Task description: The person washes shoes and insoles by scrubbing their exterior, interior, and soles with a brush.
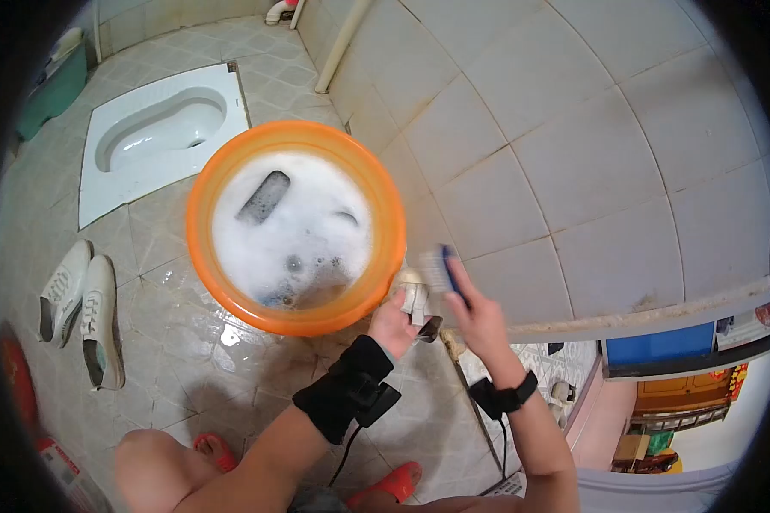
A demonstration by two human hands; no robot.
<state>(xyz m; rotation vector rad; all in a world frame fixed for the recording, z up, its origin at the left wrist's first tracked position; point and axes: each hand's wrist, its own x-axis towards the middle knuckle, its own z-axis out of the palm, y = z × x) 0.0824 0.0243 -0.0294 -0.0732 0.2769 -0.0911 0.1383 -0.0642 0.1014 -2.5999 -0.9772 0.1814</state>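
My left hand (390,327) is wrapped round a white shoe (414,296), held just off the lower right rim of an orange basin (200,248). In my right hand (479,321) is a brush with a blue back (449,267); its pale bristles, blurred, face the shoe's toe from the right. White suds (299,214) fill much of the basin. A dark, elongated object (265,197) shows among the suds at the upper left. What lies under the foam is hidden.
A pair of white shoes (99,316) rests on the tiled floor at the left. Behind is a white squat toilet (162,128), with a green tub (56,94) at the far left. A tiled wall (573,154) rises on the right.
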